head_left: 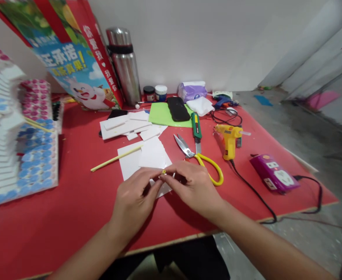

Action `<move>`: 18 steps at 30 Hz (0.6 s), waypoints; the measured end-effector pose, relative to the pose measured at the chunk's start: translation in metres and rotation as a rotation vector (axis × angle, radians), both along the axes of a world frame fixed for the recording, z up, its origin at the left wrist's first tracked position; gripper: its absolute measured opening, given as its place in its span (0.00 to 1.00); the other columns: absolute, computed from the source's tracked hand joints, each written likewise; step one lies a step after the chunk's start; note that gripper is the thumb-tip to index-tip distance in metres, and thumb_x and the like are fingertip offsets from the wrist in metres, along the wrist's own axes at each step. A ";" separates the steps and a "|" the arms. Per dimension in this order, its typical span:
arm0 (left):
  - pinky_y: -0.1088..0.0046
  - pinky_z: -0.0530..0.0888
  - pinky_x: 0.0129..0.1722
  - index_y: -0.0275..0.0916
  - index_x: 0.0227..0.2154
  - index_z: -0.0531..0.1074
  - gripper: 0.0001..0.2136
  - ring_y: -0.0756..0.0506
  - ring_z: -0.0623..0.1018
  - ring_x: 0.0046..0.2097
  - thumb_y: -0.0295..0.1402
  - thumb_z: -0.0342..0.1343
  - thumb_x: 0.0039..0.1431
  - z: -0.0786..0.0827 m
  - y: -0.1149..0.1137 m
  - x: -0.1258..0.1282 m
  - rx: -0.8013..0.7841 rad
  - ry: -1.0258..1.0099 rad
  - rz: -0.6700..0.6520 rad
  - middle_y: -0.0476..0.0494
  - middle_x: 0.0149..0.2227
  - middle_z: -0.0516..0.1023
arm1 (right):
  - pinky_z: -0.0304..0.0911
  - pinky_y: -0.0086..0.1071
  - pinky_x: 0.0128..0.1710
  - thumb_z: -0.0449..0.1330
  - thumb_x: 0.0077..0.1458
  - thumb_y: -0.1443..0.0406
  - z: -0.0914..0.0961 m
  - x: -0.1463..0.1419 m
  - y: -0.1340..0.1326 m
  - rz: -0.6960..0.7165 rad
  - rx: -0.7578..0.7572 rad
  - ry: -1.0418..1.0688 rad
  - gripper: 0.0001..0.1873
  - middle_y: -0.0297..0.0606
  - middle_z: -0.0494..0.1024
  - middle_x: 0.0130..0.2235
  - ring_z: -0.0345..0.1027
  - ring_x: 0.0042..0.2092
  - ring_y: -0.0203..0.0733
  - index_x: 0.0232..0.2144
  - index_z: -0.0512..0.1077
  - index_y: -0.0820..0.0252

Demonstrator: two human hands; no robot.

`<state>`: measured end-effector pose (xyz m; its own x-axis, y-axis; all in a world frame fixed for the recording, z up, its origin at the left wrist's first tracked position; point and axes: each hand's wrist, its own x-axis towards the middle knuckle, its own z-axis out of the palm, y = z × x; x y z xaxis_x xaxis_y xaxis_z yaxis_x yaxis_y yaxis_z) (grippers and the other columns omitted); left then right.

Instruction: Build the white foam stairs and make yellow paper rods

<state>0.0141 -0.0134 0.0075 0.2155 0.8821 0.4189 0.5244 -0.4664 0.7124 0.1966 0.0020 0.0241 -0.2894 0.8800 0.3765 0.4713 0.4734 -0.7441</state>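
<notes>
My left hand [137, 194] and my right hand [192, 186] meet above white paper sheets [153, 153], thumbs and forefingers pinched together. Between the fingertips shows a small yellow piece [164, 171], perhaps rolled; most of it is hidden. A thin pale-yellow stick [115, 158] lies across the paper's left side. Just beyond my right hand rest scissors with yellow handles [210, 167], blades pointing away to the left. The green utility knife [196, 126] lies behind them, its blade toward me.
A yellow glue gun [229, 140] and purple power socket [274, 173] stand right, their cords crossing the table edge. White foam pieces [127, 124], green paper [162, 114], a black phone [178, 109] and a steel flask [126, 66] are behind. A blue-and-white model [37, 159] occupies the left.
</notes>
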 end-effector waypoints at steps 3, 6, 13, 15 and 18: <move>0.73 0.76 0.40 0.43 0.42 0.78 0.06 0.48 0.81 0.40 0.29 0.58 0.66 0.001 0.001 0.000 0.001 -0.011 -0.001 0.46 0.42 0.84 | 0.67 0.31 0.39 0.63 0.64 0.68 0.000 0.001 0.001 0.033 0.026 0.030 0.04 0.36 0.83 0.34 0.76 0.37 0.38 0.35 0.78 0.58; 0.72 0.76 0.42 0.43 0.41 0.79 0.06 0.47 0.82 0.41 0.29 0.58 0.66 0.001 0.002 0.000 -0.016 -0.022 -0.002 0.46 0.42 0.85 | 0.67 0.31 0.38 0.62 0.64 0.67 0.005 0.005 0.002 0.077 0.027 0.010 0.05 0.37 0.82 0.34 0.75 0.36 0.38 0.37 0.79 0.59; 0.74 0.74 0.30 0.43 0.36 0.81 0.04 0.50 0.77 0.29 0.32 0.62 0.62 -0.001 0.006 0.000 -0.123 -0.029 0.118 0.48 0.36 0.85 | 0.63 0.29 0.31 0.61 0.61 0.69 0.022 0.019 0.021 -0.043 -0.047 -0.102 0.05 0.35 0.81 0.33 0.70 0.29 0.34 0.36 0.77 0.60; 0.73 0.74 0.31 0.43 0.36 0.82 0.04 0.49 0.78 0.30 0.32 0.61 0.62 -0.002 0.007 0.000 -0.140 -0.026 0.135 0.48 0.36 0.85 | 0.63 0.29 0.32 0.60 0.61 0.70 0.019 0.019 0.028 -0.034 -0.072 -0.110 0.06 0.35 0.81 0.34 0.70 0.30 0.35 0.36 0.77 0.60; 0.73 0.75 0.31 0.43 0.35 0.82 0.05 0.49 0.79 0.30 0.33 0.61 0.61 -0.003 0.008 0.001 -0.145 -0.020 0.150 0.48 0.35 0.85 | 0.64 0.30 0.34 0.59 0.61 0.70 0.009 0.017 0.032 -0.006 -0.062 -0.083 0.07 0.35 0.82 0.35 0.71 0.32 0.35 0.37 0.78 0.59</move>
<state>0.0155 -0.0050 0.0048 0.0705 0.9551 0.2877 0.5652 -0.2759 0.7774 0.2134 0.0343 0.0327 -0.3124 0.9026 0.2962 0.5354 0.4249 -0.7300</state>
